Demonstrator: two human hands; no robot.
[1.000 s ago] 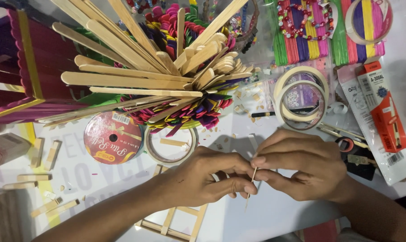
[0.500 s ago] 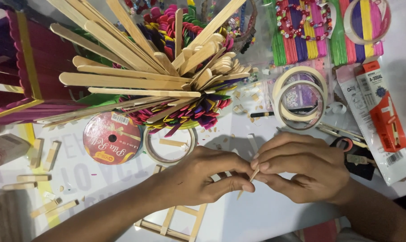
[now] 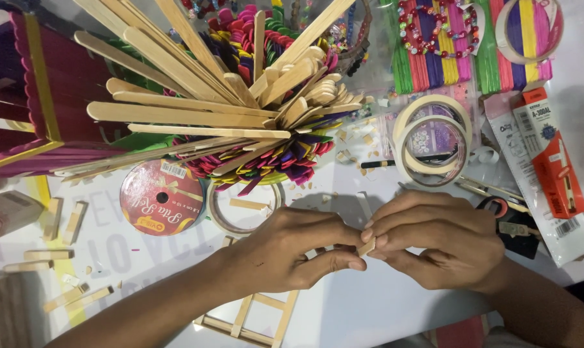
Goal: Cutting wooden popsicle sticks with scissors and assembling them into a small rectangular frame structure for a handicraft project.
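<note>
My left hand [image 3: 292,254] and my right hand [image 3: 437,241] meet at the fingertips over the white table [image 3: 382,303]. Between them they pinch a short piece of plain wooden stick [image 3: 367,247]; only its end shows. A small ladder-like frame of wooden sticks [image 3: 253,316] lies just below my left wrist. A big bundle of plain wooden craft sticks [image 3: 202,106] fans out from a holder above my hands.
A red ribbon spool [image 3: 161,197] and a tape ring [image 3: 243,209] lie left of the hands. Two masking tape rolls [image 3: 432,138], coloured sticks [image 3: 285,158], a glue package [image 3: 550,151], scissors [image 3: 498,207] and cut stick pieces [image 3: 60,219] surround the work spot.
The thin stick that stood upright between my fingers is now mostly hidden in my fingers. Both hands have closed in tighter around it.
</note>
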